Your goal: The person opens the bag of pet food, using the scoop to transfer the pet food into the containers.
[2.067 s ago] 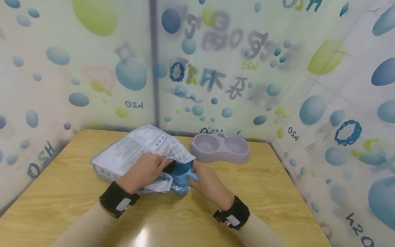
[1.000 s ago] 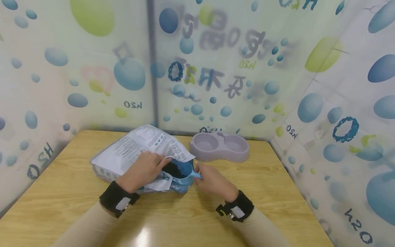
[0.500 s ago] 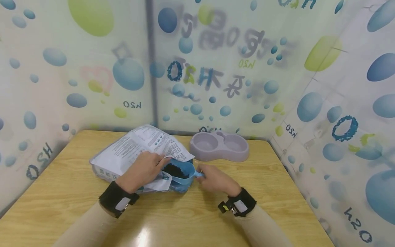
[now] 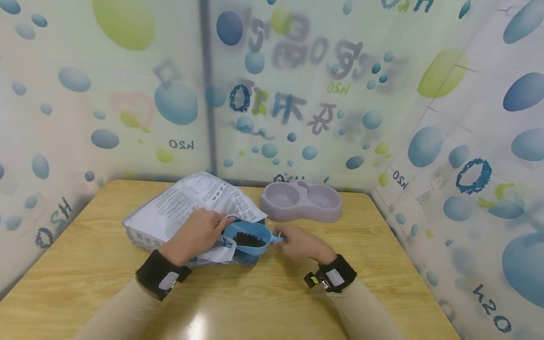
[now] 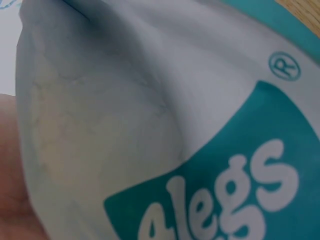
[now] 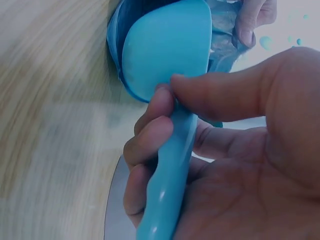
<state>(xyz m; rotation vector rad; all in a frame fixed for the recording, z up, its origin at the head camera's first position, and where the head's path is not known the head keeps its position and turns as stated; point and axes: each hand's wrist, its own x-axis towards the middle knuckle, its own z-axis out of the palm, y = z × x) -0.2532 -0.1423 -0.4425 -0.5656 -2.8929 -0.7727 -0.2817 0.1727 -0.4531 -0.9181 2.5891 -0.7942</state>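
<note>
toward the back edge of the surface [image 4: 255,302], left of centre: one white bag [image 4: 170,203], mouth pinched by the left hand [image 4: 199,233]. at that mouth: one blue scoop [image 4: 254,250], handle gripped by the right hand [image 4: 303,244], drawn farther out than before, dark pellets [image 4: 250,240] exposed; filling seemed done.

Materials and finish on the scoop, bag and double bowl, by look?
Scoop: likely rigid moulded plastic, smooth and semi-gloss; uniform blue, soft highlights.
Bag: flexible printed film or laminate, low sheen; it creases and folds at the mouth.
Double bowl: probably moulded plastic, looks matte; rounded one-piece form, but ceramic not ruled out.
</note>
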